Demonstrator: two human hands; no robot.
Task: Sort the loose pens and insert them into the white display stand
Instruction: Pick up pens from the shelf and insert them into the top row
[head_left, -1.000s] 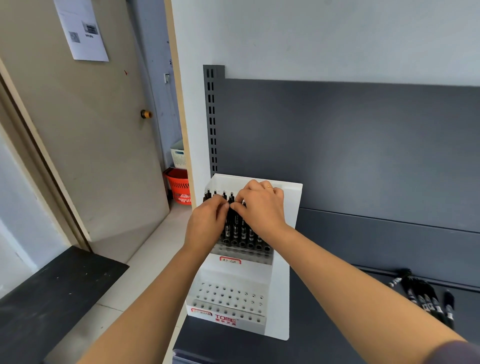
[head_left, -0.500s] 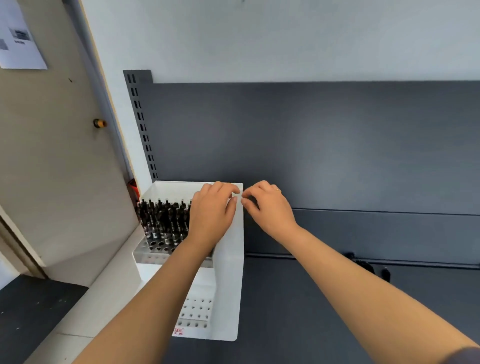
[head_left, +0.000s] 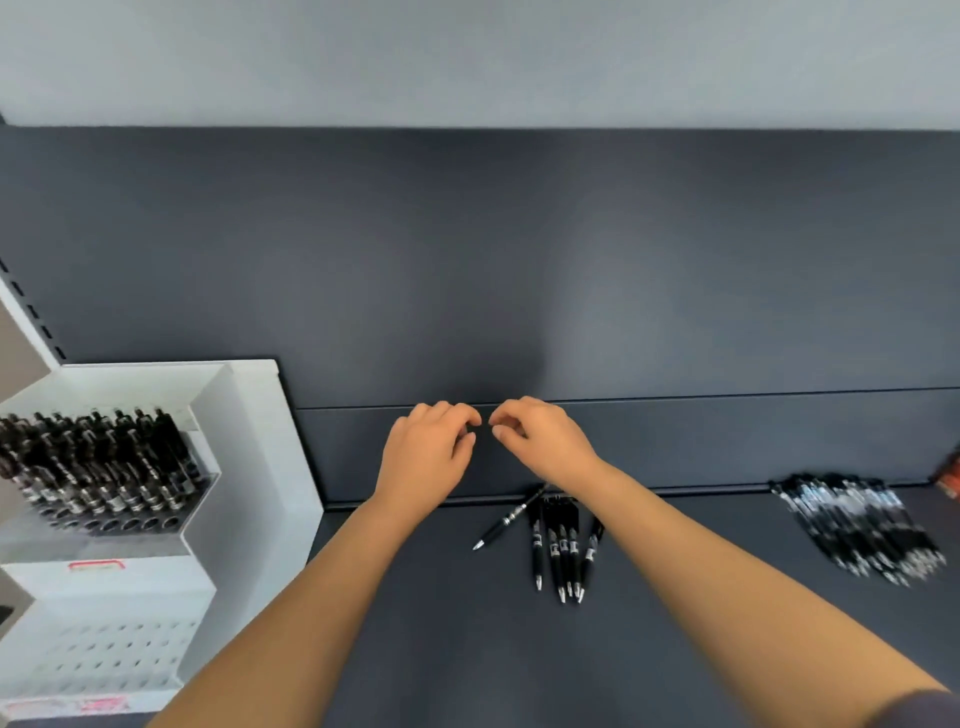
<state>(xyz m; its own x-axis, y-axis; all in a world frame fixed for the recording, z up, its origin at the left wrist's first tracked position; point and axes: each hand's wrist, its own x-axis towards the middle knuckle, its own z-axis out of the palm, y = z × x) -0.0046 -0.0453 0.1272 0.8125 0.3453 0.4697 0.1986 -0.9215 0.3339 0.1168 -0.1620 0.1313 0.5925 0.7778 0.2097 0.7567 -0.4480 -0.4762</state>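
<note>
With the left hand (head_left: 426, 457) and right hand (head_left: 540, 441) loosely curled, seemingly empty, above the pens (head_left: 558, 545) near the shelf's (head_left: 467, 649) back edge, a careless grab could scatter them.

Shop, stationery retail by the look. Dark grey metal shelf (head_left: 467, 649) with matching back panel (head_left: 467, 260) and slotted upright (head_left: 31, 312) at left edge: store shelving. White display stand (head_left: 249, 467) on shelf, tiered, drilled with rows of holes, upper tier packed with identical black pens (head_left: 98, 467), red-bordered label (head_left: 96, 565) on front. Loose pens (head_left: 558, 545) and larger pile (head_left: 857, 525) of similar black pens lying on shelf.
</note>
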